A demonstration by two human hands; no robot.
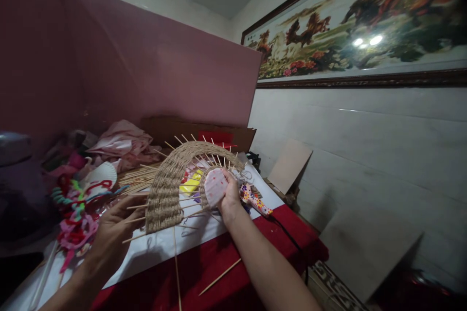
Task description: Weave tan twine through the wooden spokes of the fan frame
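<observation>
A half-ring fan woven of brown twine (pixel 163 199) is held up over the table, thin wooden sticks poking out around its outer edge. At its centre is a round pad covered in pale pink dotted cloth (pixel 213 188). My right hand (pixel 230 197) is closed on the right side of that pad, thumb on the front. My left hand (pixel 122 216) grips the fan's lower left edge among the stick ends, its fingertips partly hidden behind them. Through the gap between the sticks shows a yellow packet (pixel 191 183).
A flower-patterned hot glue gun (pixel 256 200) with a black cord lies right of the fan. Loose sticks (pixel 219 277) rest on the red cloth (pixel 204 265). At left are colourful fuzzy craft stems (pixel 78 223), a bundle of sticks (pixel 136 179) and crumpled pink fabric (pixel 122 143).
</observation>
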